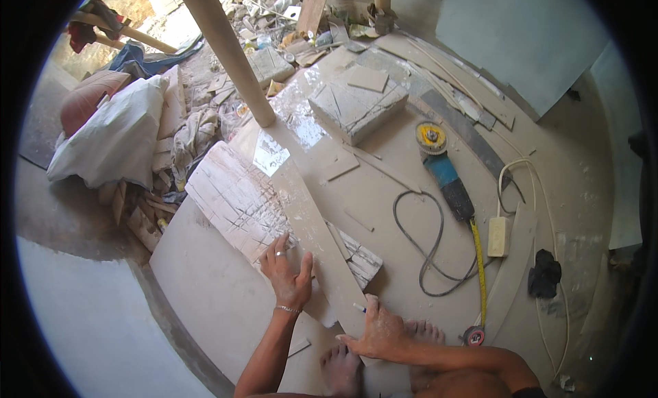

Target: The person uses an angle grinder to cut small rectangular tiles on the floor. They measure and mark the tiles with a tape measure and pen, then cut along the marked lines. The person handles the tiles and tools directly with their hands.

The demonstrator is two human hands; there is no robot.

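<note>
The left hand (288, 278) lay flat, fingers spread, pressing the long tile strip (312, 223) just beside its fingertips. The right hand (377, 333), closed around a pen (359, 307), rested on the strip's near end, the scored board (236, 202) lying beyond the left.

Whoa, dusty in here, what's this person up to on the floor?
A barefoot person crouches over a long pale strip of tile lying across a scored slab. The left hand presses flat on the strip, and the right hand holds a small marker at its near end. An angle grinder, a yellow tape measure and a power socket lie to the right.
</note>
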